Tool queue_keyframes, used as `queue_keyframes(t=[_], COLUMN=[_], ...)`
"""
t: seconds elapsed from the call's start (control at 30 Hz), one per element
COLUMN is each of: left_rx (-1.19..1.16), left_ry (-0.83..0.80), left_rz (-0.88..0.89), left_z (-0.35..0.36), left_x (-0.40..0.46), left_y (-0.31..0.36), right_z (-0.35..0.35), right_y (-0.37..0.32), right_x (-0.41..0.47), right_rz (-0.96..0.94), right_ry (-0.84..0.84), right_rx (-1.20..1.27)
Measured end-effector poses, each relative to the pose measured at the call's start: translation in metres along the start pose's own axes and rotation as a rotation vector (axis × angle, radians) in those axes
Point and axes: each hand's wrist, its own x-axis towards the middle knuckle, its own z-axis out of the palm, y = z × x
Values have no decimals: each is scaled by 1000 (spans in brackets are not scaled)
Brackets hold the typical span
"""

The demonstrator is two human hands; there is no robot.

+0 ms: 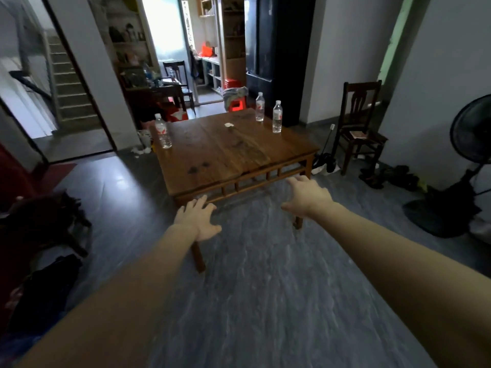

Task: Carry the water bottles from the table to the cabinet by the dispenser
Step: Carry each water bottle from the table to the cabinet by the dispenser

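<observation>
Three clear water bottles with red-and-white labels stand upright on a low square wooden table (212,160). One bottle (162,132) is at the table's left edge. Another bottle (259,107) stands at the far corner, and a third bottle (277,117) is just right of it. My left hand (198,218) and my right hand (308,195) are stretched out in front of me, fingers spread and empty, short of the table's near edge. No cabinet or dispenser is plainly visible.
A small white scrap (228,125) lies on the table. A dark wooden chair (358,128) stands right of it, with shoes (385,176) and a black floor fan (470,160) beyond. Dark furniture (45,219) sits at my left. Grey floor stretches ahead.
</observation>
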Motion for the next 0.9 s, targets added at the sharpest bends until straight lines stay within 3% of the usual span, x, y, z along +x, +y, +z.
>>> queue_keyframes(t=[0.27,0.73,0.9], left_rx=[86,33,-14], left_ry=[-113,-71,-84], left_rz=[130,230,208], left_z=[-23,-108,-128], left_x=[128,389,458], left_y=[30,168,194], right_z=[-9,-51,-58], right_y=[47,185,205], right_x=[98,334,418], right_rz=[103,224,164], right_ry=[-35,-44,-69], right_rx=[23,53,33])
